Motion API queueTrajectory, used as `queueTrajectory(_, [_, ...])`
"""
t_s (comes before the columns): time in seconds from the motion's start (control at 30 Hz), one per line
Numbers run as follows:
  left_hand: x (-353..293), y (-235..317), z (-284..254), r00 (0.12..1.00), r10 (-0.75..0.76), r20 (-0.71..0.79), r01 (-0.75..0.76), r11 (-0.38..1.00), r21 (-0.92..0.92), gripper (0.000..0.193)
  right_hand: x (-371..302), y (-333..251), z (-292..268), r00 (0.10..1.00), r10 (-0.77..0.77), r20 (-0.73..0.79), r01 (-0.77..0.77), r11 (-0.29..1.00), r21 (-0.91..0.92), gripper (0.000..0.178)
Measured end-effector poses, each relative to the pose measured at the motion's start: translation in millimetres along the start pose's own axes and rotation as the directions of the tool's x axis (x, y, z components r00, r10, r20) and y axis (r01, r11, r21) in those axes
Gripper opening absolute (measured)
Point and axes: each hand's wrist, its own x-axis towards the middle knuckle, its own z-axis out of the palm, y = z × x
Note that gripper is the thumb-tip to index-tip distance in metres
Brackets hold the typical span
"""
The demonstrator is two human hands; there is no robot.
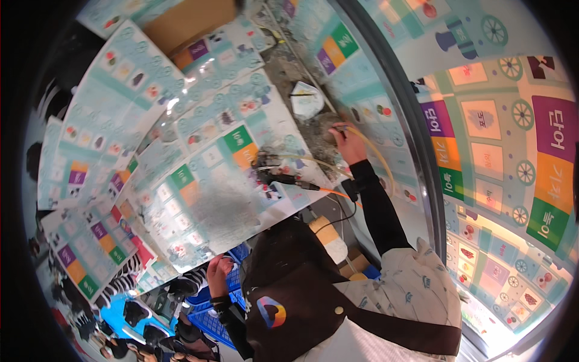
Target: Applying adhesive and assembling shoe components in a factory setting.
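My right hand [350, 145] reaches over the strip along the table's right side, its fingers closed at a thin yellowish hose [381, 158] that loops down past my sleeve. A dark hand-held tool [278, 177] with an orange cord [338, 192] lies near the table's right front edge; its working end is hard to make out. My left hand [218, 275] hangs by the front edge, fingers curled in; whether something small is in them cannot be seen. A white dust mask [307, 101] rests on the dirty grey strip beyond my right hand.
Printed sheets cover the table [223, 205], with a grey dusty patch on them. A cardboard box [190, 24] stands at the back. Blue plastic crates [208, 323] sit below the front edge. A dark frame post [416, 114] and printed panels rise at right.
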Motion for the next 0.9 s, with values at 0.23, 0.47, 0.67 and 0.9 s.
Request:
queueTrajectory(0.23, [12,-26,-23,0.99,0.128,0.059,-0.123,0.989,-0.079,0.033,-55,13,2,0.999,-0.034,0.042,0.037,0.996,-0.077,0.06])
queueTrajectory(0.47, [-52,-71,-91,0.991,-0.048,-0.124,-0.008,0.91,-0.414,0.05,-79,-303,-42,0.629,-0.55,0.55,-0.513,0.238,0.825,0.013])
queueTrajectory(0.67, [-100,102,-42,0.84,0.528,0.127,-0.167,0.475,-0.864,0.079,-118,-496,-31,0.003,-0.996,-0.086,-0.697,-0.064,0.715,0.006])
queueTrajectory(0.9, [-176,146,-103,0.682,0.707,0.187,-0.298,0.502,-0.812,0.087,-255,-601,45,-0.238,-0.967,0.091,-0.651,0.228,0.724,0.018])
